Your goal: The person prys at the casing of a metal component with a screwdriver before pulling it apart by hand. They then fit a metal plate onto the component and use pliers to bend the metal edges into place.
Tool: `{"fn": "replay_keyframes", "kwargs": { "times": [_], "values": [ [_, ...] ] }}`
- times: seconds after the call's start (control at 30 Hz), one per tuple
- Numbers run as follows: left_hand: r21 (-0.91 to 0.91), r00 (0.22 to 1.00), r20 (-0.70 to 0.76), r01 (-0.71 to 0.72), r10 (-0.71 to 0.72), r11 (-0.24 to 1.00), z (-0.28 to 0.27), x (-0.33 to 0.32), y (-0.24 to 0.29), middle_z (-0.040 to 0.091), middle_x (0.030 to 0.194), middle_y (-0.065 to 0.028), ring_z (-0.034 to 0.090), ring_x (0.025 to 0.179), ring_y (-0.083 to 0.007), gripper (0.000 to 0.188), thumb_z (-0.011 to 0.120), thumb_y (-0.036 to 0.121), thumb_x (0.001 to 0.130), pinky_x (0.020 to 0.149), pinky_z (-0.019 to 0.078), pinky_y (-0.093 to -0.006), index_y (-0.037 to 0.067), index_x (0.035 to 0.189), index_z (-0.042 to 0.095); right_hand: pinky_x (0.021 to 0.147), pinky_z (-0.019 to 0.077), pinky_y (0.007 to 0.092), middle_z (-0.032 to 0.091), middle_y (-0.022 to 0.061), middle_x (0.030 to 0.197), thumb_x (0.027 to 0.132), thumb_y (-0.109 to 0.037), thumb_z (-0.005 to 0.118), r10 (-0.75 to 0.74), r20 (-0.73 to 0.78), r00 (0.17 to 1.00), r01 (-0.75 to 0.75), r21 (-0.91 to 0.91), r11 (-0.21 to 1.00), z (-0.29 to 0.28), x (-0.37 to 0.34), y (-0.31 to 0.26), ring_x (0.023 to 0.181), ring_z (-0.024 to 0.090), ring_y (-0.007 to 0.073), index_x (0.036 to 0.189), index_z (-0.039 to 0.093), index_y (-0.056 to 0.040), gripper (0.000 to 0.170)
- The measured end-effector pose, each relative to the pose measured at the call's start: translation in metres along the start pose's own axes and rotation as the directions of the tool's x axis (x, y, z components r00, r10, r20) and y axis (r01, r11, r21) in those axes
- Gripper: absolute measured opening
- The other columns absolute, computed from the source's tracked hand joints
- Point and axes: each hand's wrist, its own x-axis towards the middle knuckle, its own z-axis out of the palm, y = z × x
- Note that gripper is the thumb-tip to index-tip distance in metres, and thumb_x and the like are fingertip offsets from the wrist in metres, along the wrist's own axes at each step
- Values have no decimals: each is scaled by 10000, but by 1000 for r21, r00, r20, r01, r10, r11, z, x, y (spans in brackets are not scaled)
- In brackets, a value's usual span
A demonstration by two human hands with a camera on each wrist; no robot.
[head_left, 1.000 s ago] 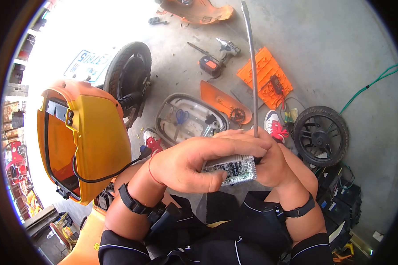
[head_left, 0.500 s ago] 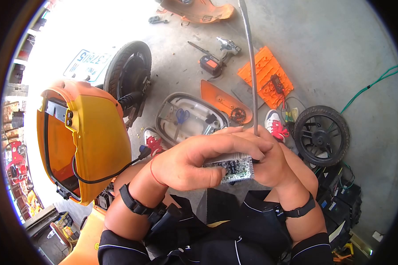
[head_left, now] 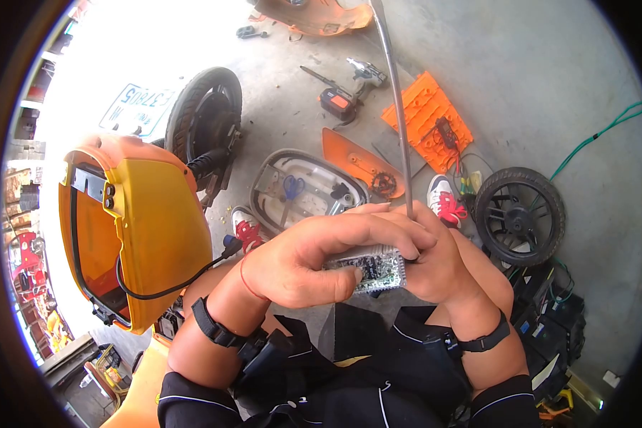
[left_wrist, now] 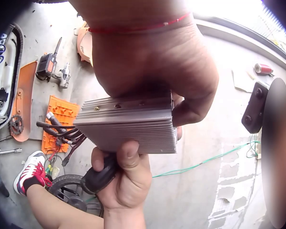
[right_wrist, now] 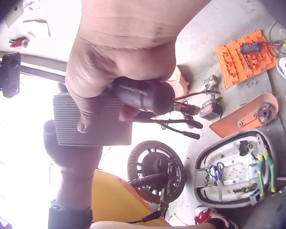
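1. Your left hand (head_left: 310, 257) is curled over the ridged metal box (left_wrist: 133, 131), with its thumb on the shiny, speckled side.
2. Your right hand (head_left: 439, 260) is wrapped around the black handle (left_wrist: 101, 175) of a long metal tool (head_left: 399, 107), and its thumb presses the box's ridges.
3. The box is up in the air between your hands, over the floor (head_left: 549, 93).
4. It could slip, I think, since your right hand minds two things at once. Your shoes (head_left: 446, 203) are down below.
5. The tool sticks out far. If you turn your wrist, its end could swing and bump something.
6. Black wires (left_wrist: 62, 130) hang out of the box. Turning it could snag or tug them.
7. Pushing hard on the speckled side might hurt it.
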Motion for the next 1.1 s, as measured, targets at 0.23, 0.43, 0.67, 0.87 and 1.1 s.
{"fn": "replay_keyframes", "kwargs": {
  "times": [0.23, 0.43, 0.67, 0.87, 1.1],
  "values": [
    [-14, 1000, 8, 11, -11, 1000, -1, 0, -3, 647, 1394, -197, 562, 1373, -338, 450, 613, 82, 828, 1280, 93, -516, 7, 1269, 664, 925, 544, 298, 686, 60, 1140, 819, 42, 820, 18, -20, 1000, -18, -25, 1000, -3, -1, -1, 1068, 657, 115, 1145, 544, -48, 437],
    [-24, 999, 31, 23, -22, 999, -2, 0, -3, 652, 1375, -191, 569, 1355, -334, 456, 621, 39, 823, 1284, 77, -517, -2, 1276, 659, 912, 531, 286, 686, 46, 1119, 823, 49, 801, -5, -9, 1000, 5, -8, 1000, -2, -1, 2, 1052, 650, 101, 1137, 550, -52, 415],
    [-34, 1000, 18, -1, 2, 999, -6, -3, -1, 677, 1334, -174, 585, 1331, -324, 417, 651, 26, 855, 1280, 105, -524, 0, 1270, 667, 942, 527, 291, 684, 52, 1130, 815, 54, 795, 23, 10, 1000, -24, 13, 1000, 1, 4, 3, 1077, 656, 114, 1154, 556, -54, 429],
    [30, 995, 90, 35, -37, 999, -14, -7, -1, 646, 1383, -114, 549, 1368, -257, 374, 668, 18, 956, 1286, 144, -492, 21, 1329, 638, 972, 519, 301, 677, 54, 1169, 809, 51, 806, 36, 43, 998, -36, 14, 999, 5, 6, 2, 1119, 650, 126, 1185, 558, -51, 462],
    [-241, 992, -76, 80, -101, 967, -5, -12, 0, 621, 1440, -136, 554, 1372, -248, 445, 634, 105, 1045, 1177, 412, -381, -39, 1459, 556, 1001, 502, 307, 667, 48, 1202, 809, 30, 828, 81, 32, 996, -83, 99, 992, 4, 9, 0, 1160, 628, 130, 1249, 554, -51, 525]
  ]
}}
